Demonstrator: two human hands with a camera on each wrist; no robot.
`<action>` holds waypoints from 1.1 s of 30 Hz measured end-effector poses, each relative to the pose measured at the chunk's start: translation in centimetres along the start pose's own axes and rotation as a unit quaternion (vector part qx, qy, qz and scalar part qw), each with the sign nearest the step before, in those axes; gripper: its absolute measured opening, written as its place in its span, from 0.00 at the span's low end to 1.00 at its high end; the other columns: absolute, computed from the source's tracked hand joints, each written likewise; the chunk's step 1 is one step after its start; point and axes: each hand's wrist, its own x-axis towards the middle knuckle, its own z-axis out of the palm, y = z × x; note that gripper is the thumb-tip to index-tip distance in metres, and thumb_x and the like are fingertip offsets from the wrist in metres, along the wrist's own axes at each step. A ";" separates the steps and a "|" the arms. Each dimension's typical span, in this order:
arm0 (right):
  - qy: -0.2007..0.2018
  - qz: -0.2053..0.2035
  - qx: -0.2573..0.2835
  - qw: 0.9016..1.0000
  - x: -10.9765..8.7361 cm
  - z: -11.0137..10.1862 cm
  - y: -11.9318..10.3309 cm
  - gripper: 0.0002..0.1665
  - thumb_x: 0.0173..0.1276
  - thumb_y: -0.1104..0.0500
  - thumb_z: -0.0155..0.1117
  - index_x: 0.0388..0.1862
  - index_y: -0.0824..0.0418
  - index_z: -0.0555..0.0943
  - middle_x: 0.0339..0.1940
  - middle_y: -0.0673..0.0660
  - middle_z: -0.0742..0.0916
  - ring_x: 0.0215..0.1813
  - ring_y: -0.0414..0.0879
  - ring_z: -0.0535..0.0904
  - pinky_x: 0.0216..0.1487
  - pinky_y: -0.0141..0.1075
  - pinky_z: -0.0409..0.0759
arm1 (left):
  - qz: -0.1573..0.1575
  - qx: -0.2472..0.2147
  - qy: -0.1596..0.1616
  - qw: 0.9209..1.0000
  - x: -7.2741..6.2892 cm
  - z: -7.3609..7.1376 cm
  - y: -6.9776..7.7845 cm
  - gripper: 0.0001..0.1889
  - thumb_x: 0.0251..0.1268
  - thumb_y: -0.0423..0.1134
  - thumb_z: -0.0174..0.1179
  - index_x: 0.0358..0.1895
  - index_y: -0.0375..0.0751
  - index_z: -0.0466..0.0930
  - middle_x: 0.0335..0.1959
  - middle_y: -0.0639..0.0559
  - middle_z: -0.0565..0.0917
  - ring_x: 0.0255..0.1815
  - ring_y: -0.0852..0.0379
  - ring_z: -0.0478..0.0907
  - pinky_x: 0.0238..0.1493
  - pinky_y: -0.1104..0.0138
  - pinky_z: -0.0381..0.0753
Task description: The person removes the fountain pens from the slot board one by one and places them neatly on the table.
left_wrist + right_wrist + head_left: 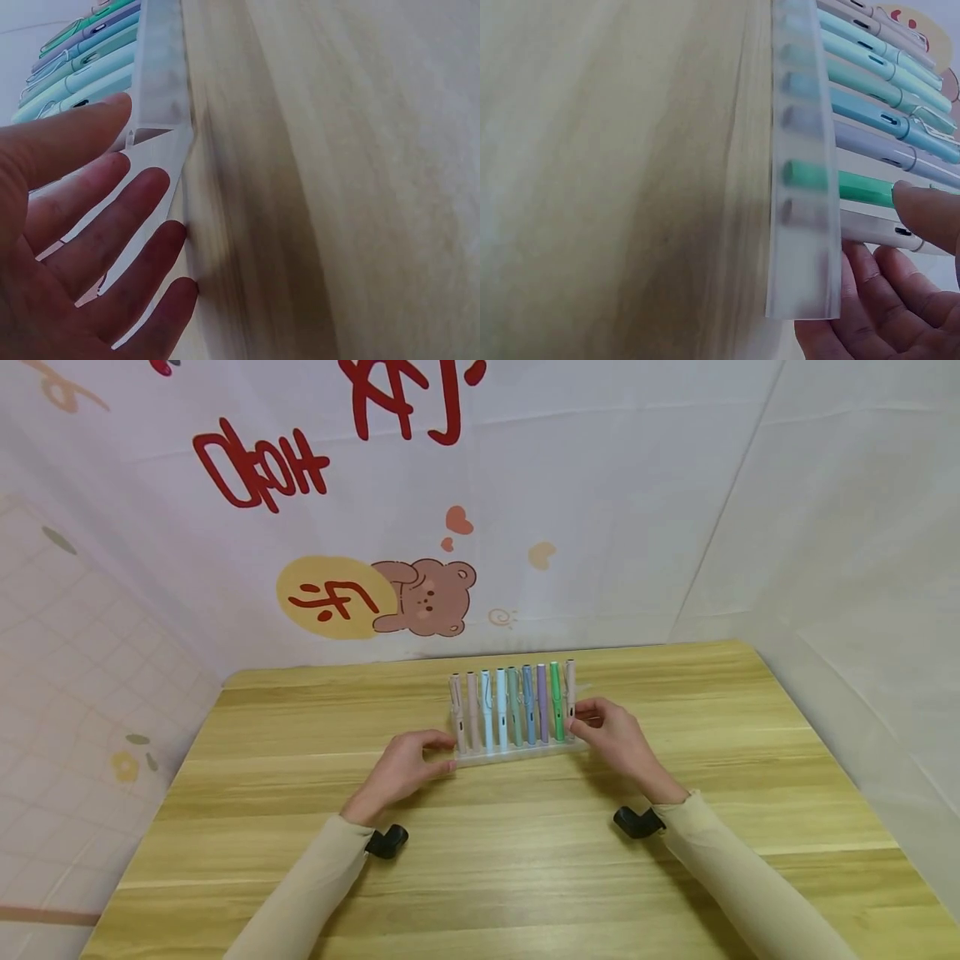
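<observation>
Head view: the pen stand (517,754) ends beside the left hand (407,766), loosely spread and empty; half-curled right hand (618,741) straddles the end pen (571,682); its grip is unclear. Thumb in front, fingers behind.

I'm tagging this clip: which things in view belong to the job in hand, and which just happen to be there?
Job: pens, rack, left hand, right hand.
Just there: table, bear print, wall sheet.

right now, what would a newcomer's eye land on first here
Probably the row of upright pens, in a translucent rack toward the far edge of the table. Next, perhaps, the left hand and right hand, one at each end of the rack, and the bear on the wall behind.
</observation>
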 end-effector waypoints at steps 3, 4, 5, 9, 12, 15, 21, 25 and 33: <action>0.002 0.000 0.000 1.000 0.2 0.1 0.2 0.20 0.76 0.55 0.67 0.57 0.70 0.80 0.50 0.64 0.87 0.52 0.57 0.84 0.51 0.47 0.83 | 0.001 0.013 0.008 1.000 0.1 0.2 0.0 0.17 0.64 0.36 0.73 0.55 0.39 0.87 0.51 0.49 0.88 0.59 0.47 0.81 0.65 0.49 0.75; 0.003 0.001 0.000 1.000 0.2 0.2 0.3 0.20 0.75 0.55 0.67 0.56 0.70 0.80 0.49 0.63 0.88 0.51 0.56 0.84 0.50 0.46 0.83 | 0.001 0.020 0.010 1.000 0.1 0.3 0.0 0.16 0.63 0.37 0.74 0.54 0.39 0.88 0.50 0.50 0.89 0.58 0.47 0.82 0.64 0.50 0.75; 0.003 0.003 -0.001 1.000 0.3 0.2 0.3 0.20 0.75 0.55 0.67 0.55 0.69 0.80 0.49 0.63 0.88 0.51 0.56 0.84 0.50 0.46 0.83 | 0.002 0.027 0.013 1.000 0.2 0.3 0.0 0.16 0.63 0.37 0.74 0.53 0.40 0.88 0.49 0.51 0.89 0.57 0.48 0.82 0.63 0.50 0.76; 0.009 0.011 -0.007 1.000 0.3 0.3 0.6 0.18 0.75 0.55 0.67 0.53 0.68 0.81 0.46 0.61 0.88 0.48 0.54 0.84 0.48 0.43 0.82 | 0.004 0.049 0.021 0.999 0.3 0.6 0.1 0.14 0.62 0.38 0.75 0.50 0.42 0.90 0.46 0.53 0.90 0.56 0.48 0.83 0.62 0.50 0.76; 0.014 0.014 -0.010 1.000 0.3 0.3 0.7 0.18 0.75 0.55 0.68 0.52 0.68 0.81 0.45 0.61 0.88 0.47 0.53 0.84 0.47 0.42 0.81 | 0.002 0.058 0.027 0.998 0.3 0.8 0.2 0.12 0.61 0.39 0.75 0.48 0.43 0.91 0.47 0.53 0.90 0.57 0.48 0.83 0.61 0.50 0.76; 0.018 0.015 -0.012 1.000 0.2 0.2 0.7 0.18 0.75 0.55 0.67 0.52 0.68 0.81 0.44 0.61 0.88 0.47 0.53 0.83 0.46 0.41 0.80 | 0.000 0.066 0.031 0.997 0.4 1.1 0.2 0.11 0.60 0.39 0.76 0.46 0.44 0.91 0.47 0.53 0.90 0.56 0.48 0.83 0.60 0.51 0.77; 0.035 0.007 -0.014 0.999 0.1 0.0 0.5 0.19 0.75 0.54 0.67 0.53 0.69 0.81 0.45 0.62 0.88 0.47 0.54 0.84 0.46 0.42 0.81 | 0.003 0.079 0.037 0.996 0.3 1.2 0.3 0.08 0.60 0.40 0.76 0.42 0.47 0.92 0.46 0.54 0.90 0.54 0.48 0.83 0.62 0.50 0.75; 0.045 0.009 -0.004 0.999 0.2 0.1 0.3 0.20 0.76 0.53 0.67 0.53 0.69 0.81 0.46 0.63 0.87 0.48 0.55 0.83 0.49 0.45 0.81 | 0.001 0.085 0.039 0.996 0.2 1.2 0.2 0.07 0.61 0.40 0.76 0.41 0.48 0.91 0.45 0.55 0.90 0.53 0.48 0.83 0.60 0.50 0.75; 0.093 -0.009 0.012 0.996 0.0 -0.1 -0.5 0.18 0.76 0.54 0.67 0.52 0.68 0.82 0.46 0.63 0.88 0.48 0.54 0.84 0.47 0.32 0.79 | -0.004 0.083 0.044 0.996 0.2 1.1 -0.1 0.07 0.62 0.39 0.75 0.42 0.48 0.91 0.43 0.55 0.90 0.53 0.49 0.84 0.56 0.50 0.78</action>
